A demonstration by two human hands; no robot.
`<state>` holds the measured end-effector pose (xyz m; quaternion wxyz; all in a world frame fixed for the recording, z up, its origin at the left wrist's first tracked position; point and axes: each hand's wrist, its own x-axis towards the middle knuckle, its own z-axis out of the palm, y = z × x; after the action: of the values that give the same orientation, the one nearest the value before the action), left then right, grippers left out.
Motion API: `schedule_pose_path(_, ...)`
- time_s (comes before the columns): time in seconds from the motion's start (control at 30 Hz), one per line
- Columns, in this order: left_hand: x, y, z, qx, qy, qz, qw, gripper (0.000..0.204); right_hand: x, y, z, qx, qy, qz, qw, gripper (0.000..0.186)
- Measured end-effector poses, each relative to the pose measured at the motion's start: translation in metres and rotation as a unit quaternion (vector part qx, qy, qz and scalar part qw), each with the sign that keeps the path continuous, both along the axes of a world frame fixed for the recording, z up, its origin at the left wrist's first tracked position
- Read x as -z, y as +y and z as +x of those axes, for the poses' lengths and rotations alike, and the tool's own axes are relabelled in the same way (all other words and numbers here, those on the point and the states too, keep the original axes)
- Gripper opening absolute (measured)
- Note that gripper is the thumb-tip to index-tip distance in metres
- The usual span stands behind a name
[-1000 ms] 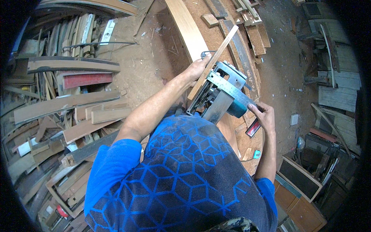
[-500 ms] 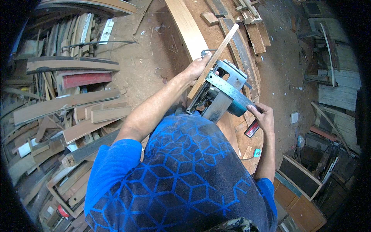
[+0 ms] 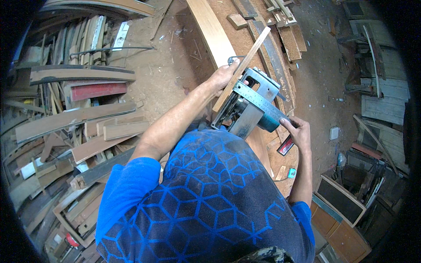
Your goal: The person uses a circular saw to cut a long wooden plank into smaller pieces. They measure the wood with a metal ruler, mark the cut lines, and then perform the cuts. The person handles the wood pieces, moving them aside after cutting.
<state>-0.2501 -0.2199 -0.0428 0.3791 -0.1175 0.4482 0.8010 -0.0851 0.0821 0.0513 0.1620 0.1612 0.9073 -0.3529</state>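
A power saw (image 3: 261,83) with a metal base and teal housing is tilted at my waist. My left hand (image 3: 223,74) is closed around a narrow wooden strip (image 3: 252,50) lying against the saw's base, near a wire loop. A steel square (image 3: 258,100) lies across the saw, one end at the strip. My right hand (image 3: 296,129) pinches the square's other end, above its red-and-black stock (image 3: 286,144). A long pale board (image 3: 206,30) rests on the bench (image 3: 239,35) beyond.
Offcuts (image 3: 285,39) pile along the bench, and a teal tape measure (image 3: 291,173) sits near my right forearm. Stacked boards and scrap (image 3: 76,114) crowd the left floor. On the right stand old panels (image 3: 383,96) and framed pieces (image 3: 340,199) beside a small white object (image 3: 333,133).
The saw, strip and square have shifted very slightly, along with my right hand. Both hands keep the same grip as a second ago.
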Motion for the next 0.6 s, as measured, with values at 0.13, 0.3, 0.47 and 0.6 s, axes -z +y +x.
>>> schedule_pose_path(0.13,-0.001,-0.005,-0.004,0.031,0.018,-0.036,0.999,0.052,-0.001,-0.002,0.002,-0.003,0.012,0.01,1.0,0.042)
schedule_pose_path(0.3,0.003,-0.003,-0.006,0.007,0.033,-0.064,0.997,0.051,-0.003,-0.005,0.003,0.004,0.001,0.004,1.0,0.037)
schedule_pose_path(0.47,-0.002,-0.004,-0.002,-0.034,0.053,-0.039,0.997,0.042,0.015,0.029,0.006,0.195,0.167,-0.07,0.964,0.032)
schedule_pose_path(0.6,-0.003,-0.002,-0.001,-0.05,0.034,-0.022,0.998,0.044,0.024,0.044,-0.013,0.39,0.339,-0.133,0.846,0.03)
